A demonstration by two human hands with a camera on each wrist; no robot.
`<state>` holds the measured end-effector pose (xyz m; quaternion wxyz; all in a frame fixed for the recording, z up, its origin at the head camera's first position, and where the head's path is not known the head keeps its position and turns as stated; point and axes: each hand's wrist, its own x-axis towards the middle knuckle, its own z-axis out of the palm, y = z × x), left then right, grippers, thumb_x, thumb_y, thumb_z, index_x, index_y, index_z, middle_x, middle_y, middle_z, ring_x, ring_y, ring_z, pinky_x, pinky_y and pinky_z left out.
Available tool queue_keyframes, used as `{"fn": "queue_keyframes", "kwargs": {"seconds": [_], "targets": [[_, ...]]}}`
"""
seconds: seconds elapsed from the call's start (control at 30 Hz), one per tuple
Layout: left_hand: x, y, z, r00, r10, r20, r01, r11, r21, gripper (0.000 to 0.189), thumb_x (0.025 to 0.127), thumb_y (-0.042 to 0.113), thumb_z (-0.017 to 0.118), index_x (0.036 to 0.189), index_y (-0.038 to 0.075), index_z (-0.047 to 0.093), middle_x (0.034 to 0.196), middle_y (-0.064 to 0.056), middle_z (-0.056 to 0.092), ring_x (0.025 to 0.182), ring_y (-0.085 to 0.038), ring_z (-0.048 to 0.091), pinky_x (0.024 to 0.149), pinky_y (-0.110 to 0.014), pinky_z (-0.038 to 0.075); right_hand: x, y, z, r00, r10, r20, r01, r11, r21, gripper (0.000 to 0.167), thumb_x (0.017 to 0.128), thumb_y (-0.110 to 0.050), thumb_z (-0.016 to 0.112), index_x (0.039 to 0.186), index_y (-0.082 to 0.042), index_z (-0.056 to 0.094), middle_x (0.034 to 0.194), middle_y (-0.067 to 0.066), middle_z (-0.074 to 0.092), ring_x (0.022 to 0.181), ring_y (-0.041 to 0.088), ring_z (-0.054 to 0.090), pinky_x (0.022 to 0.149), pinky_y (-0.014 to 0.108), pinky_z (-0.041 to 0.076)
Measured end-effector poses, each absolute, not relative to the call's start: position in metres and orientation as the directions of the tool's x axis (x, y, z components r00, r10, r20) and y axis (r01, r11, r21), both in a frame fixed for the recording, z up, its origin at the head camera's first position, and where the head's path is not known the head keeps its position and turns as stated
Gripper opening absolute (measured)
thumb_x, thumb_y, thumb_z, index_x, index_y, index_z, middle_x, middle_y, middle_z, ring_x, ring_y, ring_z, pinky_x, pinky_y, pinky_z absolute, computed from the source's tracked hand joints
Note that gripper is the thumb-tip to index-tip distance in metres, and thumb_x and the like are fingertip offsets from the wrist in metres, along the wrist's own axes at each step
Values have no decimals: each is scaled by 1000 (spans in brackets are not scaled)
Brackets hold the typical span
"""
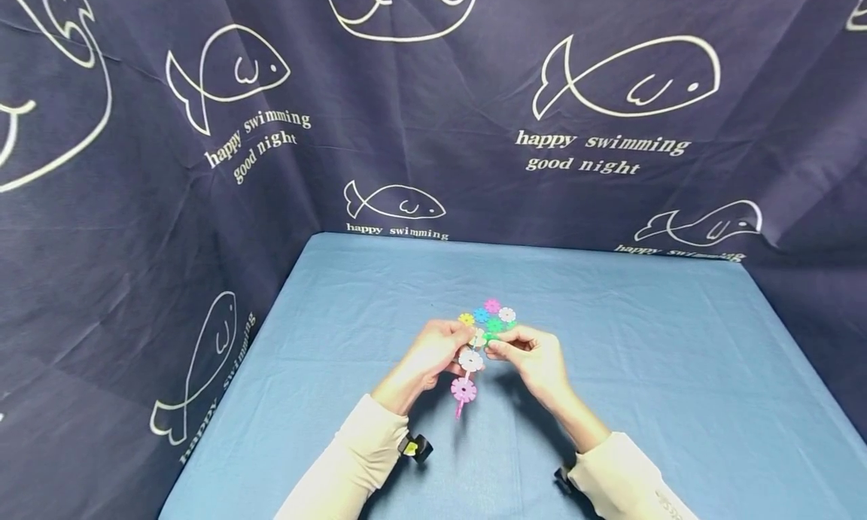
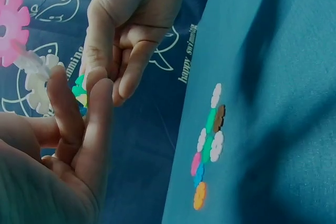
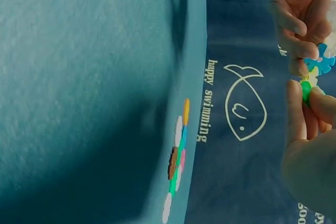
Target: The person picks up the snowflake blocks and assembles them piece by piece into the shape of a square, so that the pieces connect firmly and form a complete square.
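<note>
My left hand [image 1: 433, 347] grips a chain of notched plastic snowflake discs. A white disc [image 1: 470, 360] and a pink disc [image 1: 463, 390] hang from it toward me. In the right wrist view, a blue disc [image 3: 324, 62] and a yellow disc [image 3: 313, 74] sit by the left fingertips. Between thumb and fingers, my right hand [image 1: 538, 354] pinches a green disc [image 3: 306, 93], which meets the yellow one. Fingers hide the exact joint. The left wrist view shows the chain's large pink disc [image 2: 13, 27] and white disc [image 2: 39, 85] close up.
Several loose-looking discs lie on the blue cloth-covered table [image 1: 609, 317] beyond the hands, among them an orange disc [image 2: 200, 196], a brown disc [image 2: 219, 119] and a blue disc [image 1: 481, 314]. A dark printed curtain [image 1: 488, 166] stands behind and to the sides.
</note>
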<state>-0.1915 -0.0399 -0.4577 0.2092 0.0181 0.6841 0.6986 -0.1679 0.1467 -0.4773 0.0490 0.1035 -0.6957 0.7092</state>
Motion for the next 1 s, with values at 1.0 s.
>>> {"fn": "queue_keyframes", "kwargs": {"seconds": [1.0], "targets": [[-190, -47, -458, -907, 350, -233, -193, 145, 970, 23, 103, 16, 54, 96, -5, 62, 63, -2, 56, 47, -12, 60, 39, -19, 39, -211, 214, -501, -979, -203, 26, -158, 669, -726, 20, 85, 1, 77, 91, -2, 59, 76, 4, 60, 69, 19, 58, 63, 31, 50]]}}
